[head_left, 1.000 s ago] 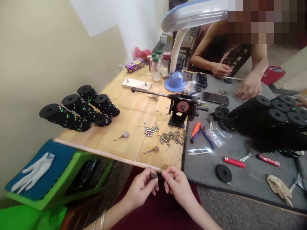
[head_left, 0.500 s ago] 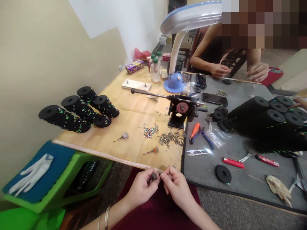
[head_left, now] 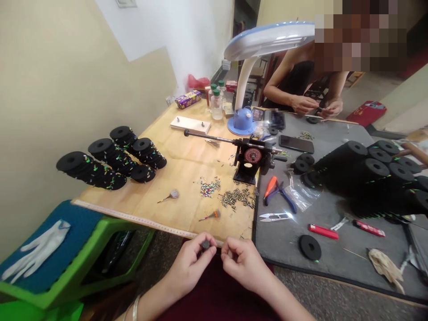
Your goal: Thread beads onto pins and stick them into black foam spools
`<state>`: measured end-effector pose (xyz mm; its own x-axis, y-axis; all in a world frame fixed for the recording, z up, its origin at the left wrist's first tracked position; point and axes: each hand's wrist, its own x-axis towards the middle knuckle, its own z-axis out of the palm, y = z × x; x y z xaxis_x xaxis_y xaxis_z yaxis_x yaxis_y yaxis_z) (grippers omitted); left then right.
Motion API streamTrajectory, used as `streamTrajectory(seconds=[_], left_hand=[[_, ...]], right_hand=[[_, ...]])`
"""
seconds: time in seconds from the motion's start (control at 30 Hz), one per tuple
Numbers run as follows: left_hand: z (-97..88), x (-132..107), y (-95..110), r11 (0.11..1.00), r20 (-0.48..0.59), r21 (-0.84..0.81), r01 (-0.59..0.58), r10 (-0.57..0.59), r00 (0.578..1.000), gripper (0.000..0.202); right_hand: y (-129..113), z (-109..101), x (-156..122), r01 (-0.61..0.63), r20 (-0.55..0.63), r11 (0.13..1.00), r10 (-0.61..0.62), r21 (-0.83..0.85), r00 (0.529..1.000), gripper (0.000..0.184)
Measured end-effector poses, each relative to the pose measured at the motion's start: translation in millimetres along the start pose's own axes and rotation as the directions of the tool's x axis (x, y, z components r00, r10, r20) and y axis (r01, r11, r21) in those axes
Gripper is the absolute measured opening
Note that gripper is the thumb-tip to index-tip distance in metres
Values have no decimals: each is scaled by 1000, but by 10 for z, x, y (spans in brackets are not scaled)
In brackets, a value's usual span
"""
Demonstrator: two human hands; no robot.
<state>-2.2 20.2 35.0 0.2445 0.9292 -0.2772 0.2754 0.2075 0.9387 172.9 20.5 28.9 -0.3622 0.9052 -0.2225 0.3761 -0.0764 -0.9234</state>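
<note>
"How many hands does the person have at work?"

"Two. The left hand (head_left: 192, 263) has thumb and fingers clamped on one small dark piece (head_left: 205, 244), near the front edge of the wooden surface (head_left: 180, 171). The right hand (head_left: 246, 264) is curled just beside it — whether its fingertips meet or grip anything cannot be told."

"And what lies nearest them?"

"Two tufted bundles, one pale (head_left: 174, 194) and one tipped with orange (head_left: 213, 215). Behind those sit two heaps: coloured beads (head_left: 210, 189) and small metallic bits (head_left: 237, 197)."

"Any black discs?"

"Five stacks (head_left: 74, 162) at the left, their edges dotted with bright bits, and a single disc (head_left: 310, 247) lying flat on the grey mat (head_left: 277, 247)."

"What else does the mat carry?"

"One pair of pliers (head_left: 287, 199), one pair of snips (head_left: 276, 217) and two red lighter-like items (head_left: 323, 231)."

"Farther back?"

"One black cranked device (head_left: 252, 157), one lamp (head_left: 241, 121) and three green-capped bottles (head_left: 217, 107) — plus a co-worker's two hands (head_left: 305, 104), held close together."
</note>
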Motion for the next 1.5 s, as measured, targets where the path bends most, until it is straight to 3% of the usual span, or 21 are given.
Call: streamTrajectory(seconds=[0.2,0.37,0.47,0.6,0.77,0.9,1.1,1.17,1.23,1.33,1.43,1.5], left_hand=[[-83,34,-64,987,-127,-137,85,-103,987,24],[-229,78,-148,980,-213,-154,124,-155,965,26],[-220,70,-155,984,-171,-90,153,-167,971,23],[-58,39,-153,990,-102,-42,138,-141,985,15],[144,68,-112,949,51,-236,210,-204,978,43],[153,135,-20,953,-19,-264,150,-161,987,35],[-10,166,74,994,-146,-102,45,-60,988,28],[-55,158,105,1000,-156,-17,4,-6,988,25],[-92,144,145,998,-161,61,-34,44,986,24],[-143,121,214,983,-162,161,-89,116,980,23],[-195,94,277,960,-119,224,-168,198,973,22],[-226,76,303,943,-83,266,-202,231,969,23]], right_hand=[[5,-33,24,24,-72,998,-29,-61,997,14],[83,-43,22,-97,-177,979,129,179,976,14],[123,-13,26,-115,-186,942,180,316,966,19],[143,39,33,-133,-152,884,222,448,963,30],[96,58,21,-147,-91,880,209,451,974,37],[78,69,0,-151,-63,905,191,399,980,36],[108,-16,-2,-102,-46,969,115,224,992,23],[59,-99,8,-53,-94,992,64,114,993,19],[-33,-172,22,-4,-186,999,12,41,982,26],[-207,-180,60,34,-190,988,-5,148,982,42],[-322,-58,128,-10,17,914,3,405,1000,47],[-330,33,178,-46,70,891,16,452,997,40]])
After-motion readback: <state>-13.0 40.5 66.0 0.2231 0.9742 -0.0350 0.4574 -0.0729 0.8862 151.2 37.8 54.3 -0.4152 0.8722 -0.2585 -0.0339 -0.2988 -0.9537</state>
